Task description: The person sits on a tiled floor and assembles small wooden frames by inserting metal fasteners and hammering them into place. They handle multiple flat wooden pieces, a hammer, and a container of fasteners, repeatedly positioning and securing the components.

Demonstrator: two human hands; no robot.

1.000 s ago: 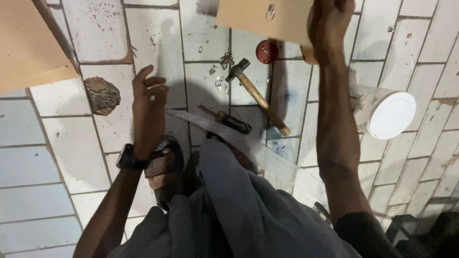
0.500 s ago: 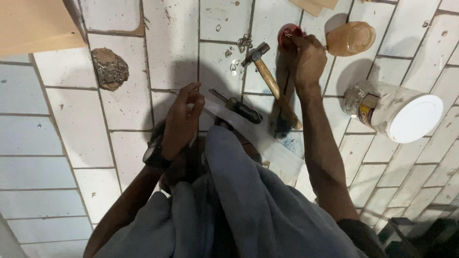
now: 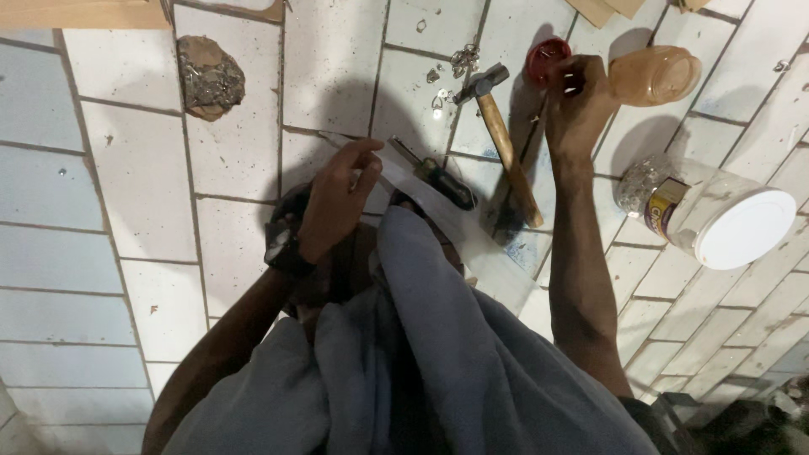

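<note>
Our left hand (image 3: 333, 198) pinches the white strip (image 3: 438, 206) over the knee; our right hand (image 3: 577, 105) closes fingers inside the red lid (image 3: 546, 61) beside the hammer (image 3: 504, 139). We should pick nails carefully there.

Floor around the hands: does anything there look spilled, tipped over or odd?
Yes. A clear plastic jar with a white lid lies on its side right of the right hand. Small metal bits lie scattered loose by the hammer head. A crumbly lump sits alone on the tiles.
</note>
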